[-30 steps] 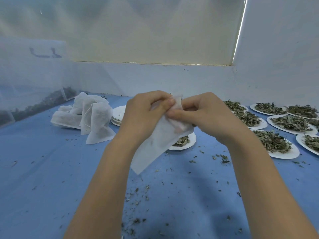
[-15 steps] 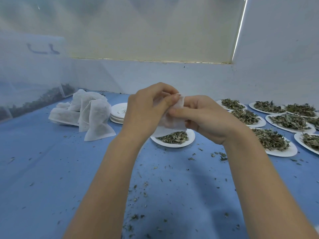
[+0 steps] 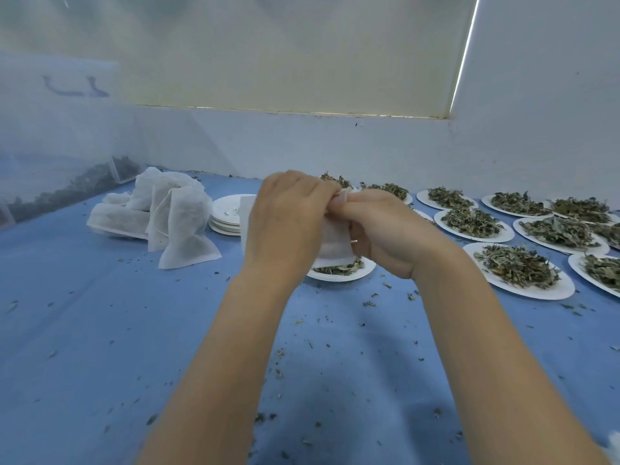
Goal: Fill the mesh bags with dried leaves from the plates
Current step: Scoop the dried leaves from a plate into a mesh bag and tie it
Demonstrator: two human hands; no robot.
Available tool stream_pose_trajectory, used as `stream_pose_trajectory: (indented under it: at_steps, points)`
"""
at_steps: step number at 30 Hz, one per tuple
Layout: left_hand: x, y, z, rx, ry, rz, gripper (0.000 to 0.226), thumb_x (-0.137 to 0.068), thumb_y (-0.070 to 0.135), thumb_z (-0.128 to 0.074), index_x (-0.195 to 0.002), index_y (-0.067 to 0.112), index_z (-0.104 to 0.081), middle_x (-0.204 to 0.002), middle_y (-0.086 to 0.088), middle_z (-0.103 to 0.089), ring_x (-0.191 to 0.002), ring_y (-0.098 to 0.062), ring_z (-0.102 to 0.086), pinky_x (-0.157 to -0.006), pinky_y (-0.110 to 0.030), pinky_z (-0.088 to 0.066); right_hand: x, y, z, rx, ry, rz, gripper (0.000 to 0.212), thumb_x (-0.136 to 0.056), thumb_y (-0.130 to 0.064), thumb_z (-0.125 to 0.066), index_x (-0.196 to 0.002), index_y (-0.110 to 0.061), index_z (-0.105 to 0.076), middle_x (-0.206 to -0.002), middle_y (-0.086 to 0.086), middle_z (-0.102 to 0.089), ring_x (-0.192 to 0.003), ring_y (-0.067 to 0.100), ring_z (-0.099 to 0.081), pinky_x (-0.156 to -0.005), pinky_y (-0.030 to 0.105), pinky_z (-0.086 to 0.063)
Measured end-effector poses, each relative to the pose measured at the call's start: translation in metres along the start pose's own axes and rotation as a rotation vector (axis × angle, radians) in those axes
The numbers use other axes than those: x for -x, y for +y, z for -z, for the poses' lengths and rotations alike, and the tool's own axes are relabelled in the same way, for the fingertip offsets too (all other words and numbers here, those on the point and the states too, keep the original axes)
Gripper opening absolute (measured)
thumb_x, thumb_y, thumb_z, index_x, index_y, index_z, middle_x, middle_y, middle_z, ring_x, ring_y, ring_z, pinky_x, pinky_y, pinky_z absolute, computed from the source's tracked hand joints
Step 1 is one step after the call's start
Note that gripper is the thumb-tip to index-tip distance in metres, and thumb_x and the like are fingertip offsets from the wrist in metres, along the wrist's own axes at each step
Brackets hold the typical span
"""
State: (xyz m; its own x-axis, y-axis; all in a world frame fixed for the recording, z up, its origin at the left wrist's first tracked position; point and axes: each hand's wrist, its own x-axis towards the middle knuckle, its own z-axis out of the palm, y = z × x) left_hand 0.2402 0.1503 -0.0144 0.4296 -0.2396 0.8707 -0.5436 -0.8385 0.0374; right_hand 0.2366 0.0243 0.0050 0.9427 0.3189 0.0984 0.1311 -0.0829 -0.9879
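The mesh bag (image 3: pixel 330 241) is held above the table (image 3: pixel 100 330), directly over the near plate (image 3: pixel 342 275) of dried leaves (image 3: pixel 339 269). The bag is white, thin and semi-opaque; its top edge is gathered between the two hands and its lower edge hangs just above the leaves. A flat corner of it projects left of the left hand (image 3: pixel 285 223). The left hand grips the bag's upper edge with curled fingers. The right hand (image 3: pixel 379 229) pinches the same edge, thumb against forefinger, so that both hands meet at the bag's top.

Right of the hands, further plates of leaves (image 3: pixel 518 270) lie in close rows toward the table's right edge, some rims nearly touching. Left of the hands stands a stack of bare plates (image 3: pixel 226 214), and beside it a heap of mesh bags (image 3: pixel 167 213). The near half of the blue table carries only scattered leaf fragments (image 3: pixel 278 355). A white wall (image 3: pixel 335 146) bounds the far edge.
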Motion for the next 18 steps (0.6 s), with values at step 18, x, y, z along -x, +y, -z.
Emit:
stream_pose_trajectory:
  at_steps: [18]
  points:
    - [0.016,-0.031,-0.021,-0.091,-0.331,0.083,0.043,-0.065,0.008,-0.072,-0.104,-0.001,-0.057,-0.091,-0.015,-0.061,-0.080,-0.036,-0.057,-0.066,-0.037,-0.040,-0.008,0.005,0.036,0.103,-0.003,-0.054,0.022,-0.092,-0.025,-0.056,-0.100,-0.011,-0.070,-0.092,0.007,-0.074,-0.085,0.018,-0.071,-0.078,0.030,-0.058]
